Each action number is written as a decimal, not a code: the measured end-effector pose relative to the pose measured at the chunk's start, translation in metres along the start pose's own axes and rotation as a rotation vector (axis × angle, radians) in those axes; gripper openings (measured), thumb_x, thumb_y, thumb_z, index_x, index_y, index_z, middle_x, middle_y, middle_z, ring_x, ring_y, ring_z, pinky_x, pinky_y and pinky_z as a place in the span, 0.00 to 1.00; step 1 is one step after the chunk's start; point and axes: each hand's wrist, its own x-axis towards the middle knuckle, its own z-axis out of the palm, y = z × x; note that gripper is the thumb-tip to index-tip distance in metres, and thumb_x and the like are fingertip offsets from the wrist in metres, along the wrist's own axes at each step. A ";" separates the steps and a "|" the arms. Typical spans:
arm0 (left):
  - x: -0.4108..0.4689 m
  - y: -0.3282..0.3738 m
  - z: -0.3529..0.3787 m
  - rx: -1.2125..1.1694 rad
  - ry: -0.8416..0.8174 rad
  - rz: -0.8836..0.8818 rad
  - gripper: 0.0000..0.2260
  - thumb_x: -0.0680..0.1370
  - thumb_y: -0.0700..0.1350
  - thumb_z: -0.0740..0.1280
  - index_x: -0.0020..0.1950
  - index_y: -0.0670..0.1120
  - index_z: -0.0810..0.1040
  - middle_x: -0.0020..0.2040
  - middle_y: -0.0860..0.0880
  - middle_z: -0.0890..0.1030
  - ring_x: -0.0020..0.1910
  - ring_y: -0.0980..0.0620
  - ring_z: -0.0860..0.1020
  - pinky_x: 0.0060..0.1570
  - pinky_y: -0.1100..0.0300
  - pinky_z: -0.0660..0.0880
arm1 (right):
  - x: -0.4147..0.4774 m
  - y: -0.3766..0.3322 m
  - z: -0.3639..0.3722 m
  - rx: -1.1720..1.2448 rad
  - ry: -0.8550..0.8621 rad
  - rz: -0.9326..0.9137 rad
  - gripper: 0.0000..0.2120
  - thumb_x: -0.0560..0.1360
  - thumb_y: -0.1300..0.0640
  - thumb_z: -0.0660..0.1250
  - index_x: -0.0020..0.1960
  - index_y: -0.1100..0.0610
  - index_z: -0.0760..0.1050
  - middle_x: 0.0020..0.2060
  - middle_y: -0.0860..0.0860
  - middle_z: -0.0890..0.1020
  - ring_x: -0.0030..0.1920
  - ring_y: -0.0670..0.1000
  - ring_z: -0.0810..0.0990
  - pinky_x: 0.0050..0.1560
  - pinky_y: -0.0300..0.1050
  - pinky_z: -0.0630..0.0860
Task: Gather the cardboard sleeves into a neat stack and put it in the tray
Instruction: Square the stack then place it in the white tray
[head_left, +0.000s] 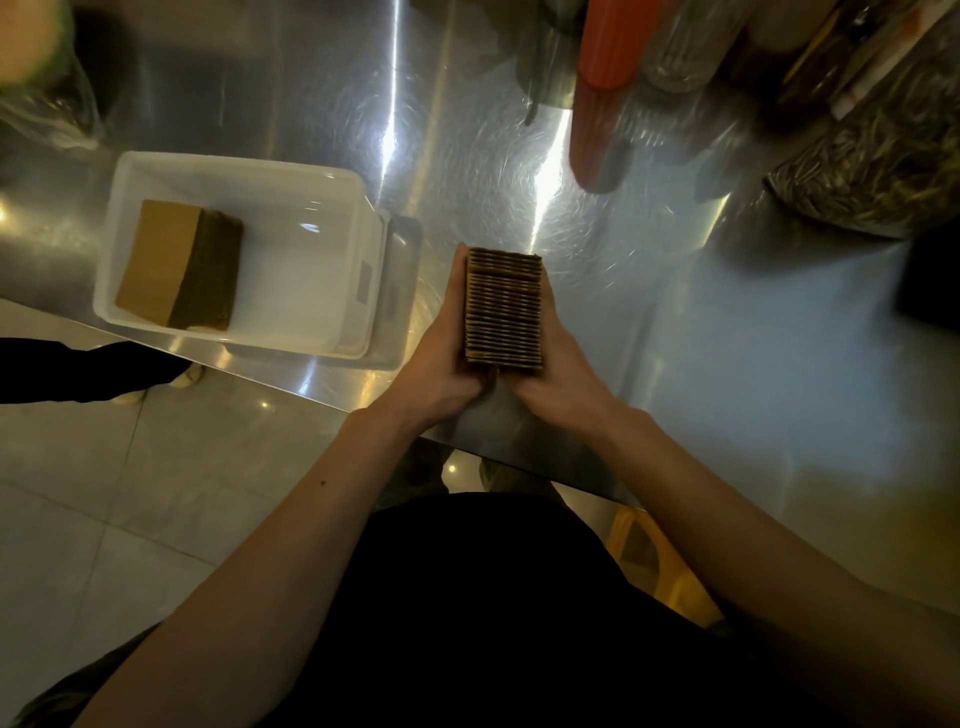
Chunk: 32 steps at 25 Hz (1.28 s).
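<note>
**Sleeves squared between my palms, tray waiting to the left**

Both forearms reach up from my dark shirt to the stack, and my hands close on it from either side. My left hand (441, 358) lies flat along the stack's left face with fingers stretched toward its far end; my right hand (558, 364) mirrors it on the right face, and the heels of both hands meet under its near end. Neither is clenched, just pressing inward.

Between them the stack of sleeves (503, 310) stands on edge, its ribbed edges up, over the steel table (727, 338).

I judge it light and stiff across the edges, but loose: many thin pieces that can fan or slide apart if the squeeze slackens. Holding the two broad faces, pressure straight through the pile, seems the safe grip.

Left of the stack, well apart, sits the white tray (363, 208), with another stack (179, 265) already lying in the half farther from my stack; the nearer half looks free.
</note>
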 end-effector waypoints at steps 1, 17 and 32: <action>0.000 0.001 -0.001 -0.003 -0.006 -0.004 0.46 0.75 0.35 0.70 0.79 0.44 0.38 0.68 0.56 0.63 0.60 0.68 0.69 0.60 0.79 0.61 | 0.000 0.001 -0.001 -0.003 -0.006 -0.005 0.40 0.74 0.51 0.68 0.76 0.49 0.45 0.74 0.54 0.62 0.68 0.43 0.65 0.64 0.22 0.58; -0.001 -0.003 -0.007 0.037 -0.065 0.043 0.46 0.75 0.35 0.69 0.79 0.46 0.36 0.76 0.43 0.65 0.68 0.53 0.70 0.71 0.56 0.64 | 0.006 -0.002 -0.004 -0.046 0.003 0.013 0.37 0.76 0.55 0.67 0.76 0.55 0.48 0.62 0.44 0.66 0.60 0.39 0.69 0.53 0.17 0.62; -0.001 0.018 -0.048 -0.010 -0.172 -0.007 0.40 0.71 0.46 0.76 0.77 0.50 0.57 0.71 0.47 0.72 0.69 0.51 0.71 0.69 0.53 0.69 | -0.005 -0.016 -0.037 -0.024 -0.085 0.050 0.36 0.72 0.60 0.73 0.74 0.50 0.58 0.62 0.41 0.73 0.58 0.35 0.74 0.54 0.23 0.70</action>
